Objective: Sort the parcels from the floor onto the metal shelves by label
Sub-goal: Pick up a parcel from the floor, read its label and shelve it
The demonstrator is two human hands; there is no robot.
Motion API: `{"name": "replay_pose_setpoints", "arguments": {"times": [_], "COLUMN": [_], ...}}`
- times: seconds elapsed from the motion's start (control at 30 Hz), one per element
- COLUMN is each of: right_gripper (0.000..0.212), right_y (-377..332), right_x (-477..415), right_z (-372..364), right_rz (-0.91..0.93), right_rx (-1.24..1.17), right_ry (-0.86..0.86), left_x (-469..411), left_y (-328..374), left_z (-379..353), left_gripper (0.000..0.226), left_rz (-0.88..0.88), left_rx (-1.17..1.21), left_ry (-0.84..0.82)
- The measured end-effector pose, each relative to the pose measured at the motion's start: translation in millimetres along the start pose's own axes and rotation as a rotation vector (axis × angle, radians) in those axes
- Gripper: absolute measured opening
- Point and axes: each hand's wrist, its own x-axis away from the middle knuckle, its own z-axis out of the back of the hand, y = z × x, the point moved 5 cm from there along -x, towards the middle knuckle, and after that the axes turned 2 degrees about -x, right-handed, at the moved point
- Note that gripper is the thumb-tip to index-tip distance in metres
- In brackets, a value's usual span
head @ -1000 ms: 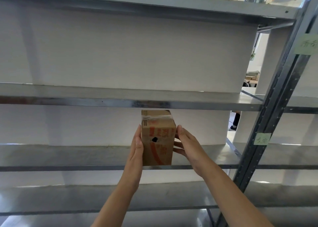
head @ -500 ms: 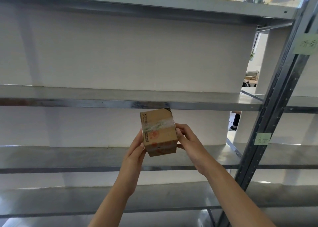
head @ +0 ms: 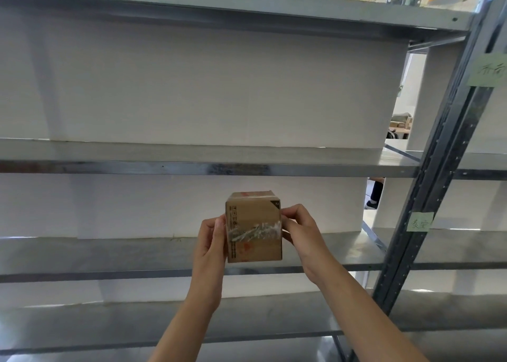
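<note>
A cardboard box (head: 253, 227) is gripped on its sides by the left hand (head: 210, 245) and right hand (head: 303, 234), fingers closed on it, before the middle shelf (head: 109, 254). All 4 shelves visible beyond are bare; placement is judged outstanding.

Small brown cardboard parcel (head: 253, 228), roughly cube-shaped, held upright in the air in front of the metal shelves (head: 192, 167). Crinkled clear tape band across its front face, more tape over the top edge. Faint red print low on the front, small black symbols at upper left, dark corner mark at upper right. It sits below the shelves' middle board, above the next board down, touching neither.
</note>
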Motion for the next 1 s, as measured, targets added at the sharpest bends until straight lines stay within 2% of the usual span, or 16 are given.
{"name": "replay_pose_setpoints", "arguments": {"times": [0.23, 0.37, 0.57, 0.77, 1.0], "right_gripper": [0.019, 0.014, 0.021, 0.028, 0.031], "right_y": [1, 1, 1, -1, 3], "right_x": [1, 1, 1, -3, -5], "right_z": [0, -2, -7, -7, -9], "right_rz": [0.071, 0.099, 0.109, 0.138, 0.094], "right_rx": [-0.004, -0.028, -0.088, -0.102, -0.096], "right_ry": [0.043, 0.064, 0.016, 0.003, -0.030], "left_x": [-5, -7, -12, -14, -11], "left_y": [2, -2, 0, 3, 12], "left_z": [-4, -4, 0, 4, 0], "left_gripper": [0.031, 0.036, 0.042, 0.052, 0.046], "left_rz": [-0.009, -0.018, -0.034, -0.093, -0.094], "left_rx": [0.070, 0.061, 0.033, -0.121, -0.095], "left_ry": [0.012, -0.026, -0.075, -0.153, -0.158]}}
